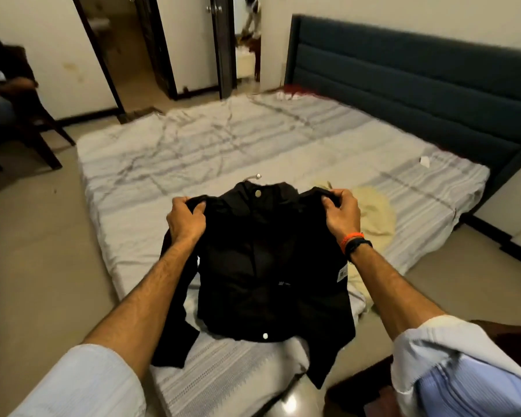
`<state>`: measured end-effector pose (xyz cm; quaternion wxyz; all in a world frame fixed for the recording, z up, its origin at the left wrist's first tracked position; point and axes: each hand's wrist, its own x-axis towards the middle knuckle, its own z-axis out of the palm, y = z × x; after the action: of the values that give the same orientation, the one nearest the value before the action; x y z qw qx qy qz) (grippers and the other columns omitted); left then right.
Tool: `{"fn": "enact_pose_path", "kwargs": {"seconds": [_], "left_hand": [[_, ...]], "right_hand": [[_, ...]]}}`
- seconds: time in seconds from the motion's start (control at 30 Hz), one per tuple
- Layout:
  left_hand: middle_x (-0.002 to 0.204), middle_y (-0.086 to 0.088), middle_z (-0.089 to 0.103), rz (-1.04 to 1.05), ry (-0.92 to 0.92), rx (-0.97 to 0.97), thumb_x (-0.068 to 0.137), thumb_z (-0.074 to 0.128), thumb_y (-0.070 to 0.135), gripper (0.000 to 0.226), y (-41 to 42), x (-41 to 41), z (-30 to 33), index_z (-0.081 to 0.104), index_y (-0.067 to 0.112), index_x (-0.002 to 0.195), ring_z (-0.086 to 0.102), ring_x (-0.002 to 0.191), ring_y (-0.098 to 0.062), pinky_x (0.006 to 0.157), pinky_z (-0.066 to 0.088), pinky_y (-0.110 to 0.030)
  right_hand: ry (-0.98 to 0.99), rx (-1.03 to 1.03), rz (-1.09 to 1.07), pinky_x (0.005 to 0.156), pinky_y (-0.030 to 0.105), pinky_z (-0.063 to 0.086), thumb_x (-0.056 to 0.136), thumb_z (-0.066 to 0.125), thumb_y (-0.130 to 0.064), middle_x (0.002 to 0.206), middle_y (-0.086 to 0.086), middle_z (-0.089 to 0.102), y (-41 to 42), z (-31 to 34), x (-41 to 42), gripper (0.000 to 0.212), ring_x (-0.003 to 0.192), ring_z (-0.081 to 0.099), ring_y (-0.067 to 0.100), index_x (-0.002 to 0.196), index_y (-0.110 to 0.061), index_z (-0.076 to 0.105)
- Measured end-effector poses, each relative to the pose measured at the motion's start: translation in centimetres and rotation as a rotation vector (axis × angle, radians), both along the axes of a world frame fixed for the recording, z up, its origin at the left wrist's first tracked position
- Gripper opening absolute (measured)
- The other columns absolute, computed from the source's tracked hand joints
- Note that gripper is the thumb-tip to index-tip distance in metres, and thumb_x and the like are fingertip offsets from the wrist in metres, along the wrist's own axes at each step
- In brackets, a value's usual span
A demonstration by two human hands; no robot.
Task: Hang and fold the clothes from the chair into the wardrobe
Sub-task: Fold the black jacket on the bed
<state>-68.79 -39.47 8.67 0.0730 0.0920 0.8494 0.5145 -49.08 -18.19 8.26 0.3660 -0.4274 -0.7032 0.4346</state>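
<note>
A black shirt (268, 266) with white snap buttons hangs in front of me above the near corner of the mattress. My left hand (185, 218) grips its left shoulder and my right hand (340, 213) grips its right shoulder. A metal hanger hook (253, 176) sticks out above the collar; the rest of the hanger is hidden inside the shirt. The sleeves dangle down on both sides. A pale yellow garment (370, 215) lies on the mattress just behind my right hand.
The striped grey mattress (223, 145) lies on the floor against a dark blue headboard (418, 82). A dark wooden chair (27, 121) with a seated person stands at the far left. Open doorways (133, 49) are at the back. Light blue cloth (463, 392) bunches at my lower right.
</note>
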Motion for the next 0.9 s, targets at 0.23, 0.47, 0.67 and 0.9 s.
{"fn": "enact_pose_path", "kwargs": {"seconds": [0.23,0.47,0.67,0.9], "left_hand": [[0.130,-0.019,0.056,-0.091,-0.242,-0.228,0.097,0.060,0.028,0.040,3.6,-3.5,-11.6,0.050,0.003,0.127,0.055,0.118,-0.034,0.097,0.043,-0.035],[0.125,-0.017,0.058,-0.084,-0.333,-0.248,0.097,0.061,0.030,0.039,8.0,-8.4,-17.0,0.051,0.004,0.124,0.058,0.114,-0.033,0.093,0.044,-0.033],[0.122,-0.010,0.059,0.020,-0.284,-0.160,0.093,0.063,0.038,0.045,16.0,-17.8,-19.2,0.051,0.007,0.123,0.061,0.107,-0.025,0.096,0.051,-0.038],[0.146,-0.018,0.036,-0.193,0.012,-0.206,0.088,0.068,0.031,0.070,25.9,-27.7,-20.2,0.032,0.004,0.142,0.040,0.134,-0.030,0.112,0.031,-0.024]], "right_hand": [[-0.241,-0.247,-0.013,0.089,0.028,0.044,0.094,0.064,-0.016,0.117,0.016,0.064,2.3,-13.0,-3.3,0.026,0.111,0.059,0.027,0.115,0.000,0.058],[-0.217,-0.400,-0.093,0.095,0.040,0.049,0.092,0.066,-0.023,0.112,0.016,0.064,6.8,-17.5,-8.9,0.019,0.110,0.061,0.030,0.105,-0.010,0.059],[-0.061,-0.439,-0.075,0.090,0.055,0.053,0.075,0.062,-0.040,0.098,0.009,0.064,17.2,-20.9,-18.6,0.021,0.102,0.065,0.033,0.084,-0.024,0.051],[-0.230,-0.131,0.130,0.110,0.026,0.037,0.093,0.064,-0.018,0.144,0.014,0.045,25.7,-19.1,-28.5,0.065,0.130,0.047,0.023,0.147,-0.006,0.030]]}}
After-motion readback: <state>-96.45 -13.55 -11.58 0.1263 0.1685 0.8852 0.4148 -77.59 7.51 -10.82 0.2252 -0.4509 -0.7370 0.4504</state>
